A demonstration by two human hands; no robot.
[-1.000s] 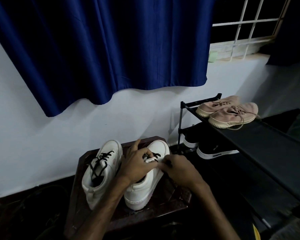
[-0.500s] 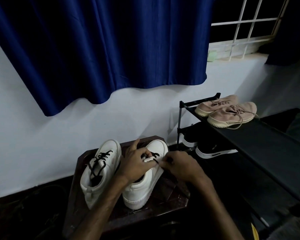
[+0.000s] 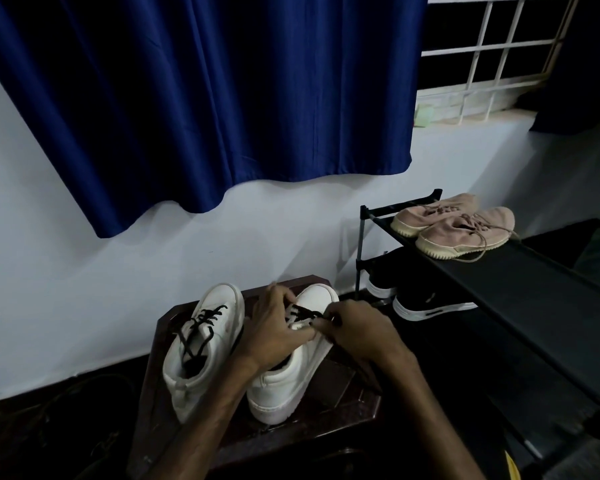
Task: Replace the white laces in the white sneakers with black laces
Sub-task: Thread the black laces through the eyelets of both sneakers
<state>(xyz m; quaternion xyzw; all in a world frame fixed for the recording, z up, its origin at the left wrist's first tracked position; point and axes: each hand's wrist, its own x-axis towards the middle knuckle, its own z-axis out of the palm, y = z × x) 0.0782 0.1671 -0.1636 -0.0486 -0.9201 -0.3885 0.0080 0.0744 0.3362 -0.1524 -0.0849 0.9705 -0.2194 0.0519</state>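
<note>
Two white sneakers stand side by side on a dark wooden stool (image 3: pixel 340 407), toes toward the wall. The left sneaker (image 3: pixel 205 344) is laced with a black lace (image 3: pixel 201 323). On the right sneaker (image 3: pixel 291 382) a black lace (image 3: pixel 303 312) crosses the front eyelets. My left hand (image 3: pixel 274 330) lies over this shoe's tongue, fingers curled at the lace. My right hand (image 3: pixel 357 330) pinches the black lace at the shoe's right side. My hands hide the upper eyelets.
A black shoe rack (image 3: pixel 520 292) stands to the right, with a pink pair of shoes (image 3: pixel 458 226) on top and black shoes with white soles (image 3: pixel 426 303) below. A blue curtain (image 3: pixel 205 98) hangs on the white wall behind. Dark floor lies to the left.
My left hand's fingers have curled in and shifted forward over the lacing. More black lace now shows across the right sneaker's front. My right hand stays at the shoe's side.
</note>
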